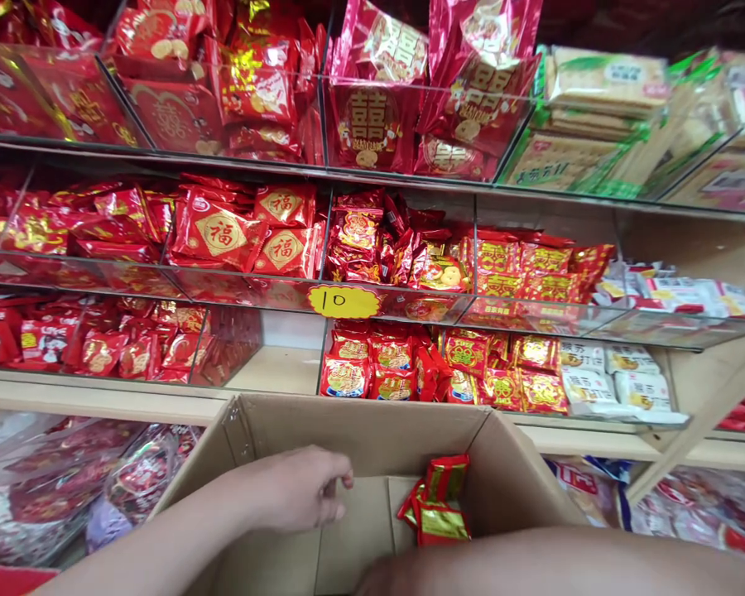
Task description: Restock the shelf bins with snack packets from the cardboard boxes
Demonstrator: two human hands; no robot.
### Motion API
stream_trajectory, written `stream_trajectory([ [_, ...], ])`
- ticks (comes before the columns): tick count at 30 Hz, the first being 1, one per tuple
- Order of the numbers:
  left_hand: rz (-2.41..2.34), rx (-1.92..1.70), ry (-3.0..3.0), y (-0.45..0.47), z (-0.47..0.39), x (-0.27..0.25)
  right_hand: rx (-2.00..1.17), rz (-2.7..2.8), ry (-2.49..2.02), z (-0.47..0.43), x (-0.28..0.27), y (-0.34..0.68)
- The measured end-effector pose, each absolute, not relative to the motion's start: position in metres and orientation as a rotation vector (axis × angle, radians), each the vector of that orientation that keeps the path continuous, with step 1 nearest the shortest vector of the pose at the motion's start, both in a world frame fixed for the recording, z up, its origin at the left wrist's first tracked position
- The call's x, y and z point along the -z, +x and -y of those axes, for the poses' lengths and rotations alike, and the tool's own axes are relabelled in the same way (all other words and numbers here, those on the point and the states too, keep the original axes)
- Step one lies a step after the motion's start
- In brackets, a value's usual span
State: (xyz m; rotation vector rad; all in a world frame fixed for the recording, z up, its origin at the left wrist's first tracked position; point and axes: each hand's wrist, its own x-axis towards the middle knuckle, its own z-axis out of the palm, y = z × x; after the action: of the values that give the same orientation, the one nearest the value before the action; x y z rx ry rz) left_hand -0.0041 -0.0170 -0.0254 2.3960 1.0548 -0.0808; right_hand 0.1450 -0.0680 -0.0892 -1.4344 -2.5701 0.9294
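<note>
An open cardboard box point(366, 422) stands before me, below the shelf fronts. My left hand point(304, 488) hangs over the box's left half with fingers loosely bent and a gap between thumb and forefinger; nothing shows in it. Several small red and gold packets point(444, 521) lie in the box near its right wall. My right hand point(382, 575) is low at the bottom edge, below these packets. It is blurred and mostly cut off by the frame, and the right forearm stretches across the lower right. Whether that hand holds anything is hidden.
Clear-fronted shelf compartments hold red snack packets point(220, 236), white packets point(642, 389) and green-edged cracker packs point(605, 79). A yellow price tag point(343, 301) marked 10 hangs from the middle shelf. Plastic-bagged goods point(55, 480) lie left of the box, and others point(689, 513) right.
</note>
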Motion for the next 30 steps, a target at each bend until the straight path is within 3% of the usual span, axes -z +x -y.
stream_trajectory([
  [5,-0.809,-0.306,2.080,0.000,0.012,0.002,-0.978,2.322,-1.242,0.040,0.031,0.167],
  [9,-0.678,-0.367,1.773,0.000,0.010,-0.001,-1.271,1.816,-1.060,0.026,0.007,0.184],
  [17,-0.608,-0.499,1.580,0.006,0.012,0.000,-1.280,1.329,-0.941,0.035,0.008,0.179],
  [21,-0.673,-0.603,1.615,0.009,0.012,-0.001,-1.254,1.330,-1.035,0.039,0.012,0.178],
  [26,-0.779,-0.700,1.556,0.009,0.010,-0.001,-1.441,1.402,-1.063,0.037,0.018,0.175],
  [30,-0.846,-0.781,1.505,0.008,0.006,-0.002,-1.263,1.349,-1.129,0.034,0.019,0.174],
])
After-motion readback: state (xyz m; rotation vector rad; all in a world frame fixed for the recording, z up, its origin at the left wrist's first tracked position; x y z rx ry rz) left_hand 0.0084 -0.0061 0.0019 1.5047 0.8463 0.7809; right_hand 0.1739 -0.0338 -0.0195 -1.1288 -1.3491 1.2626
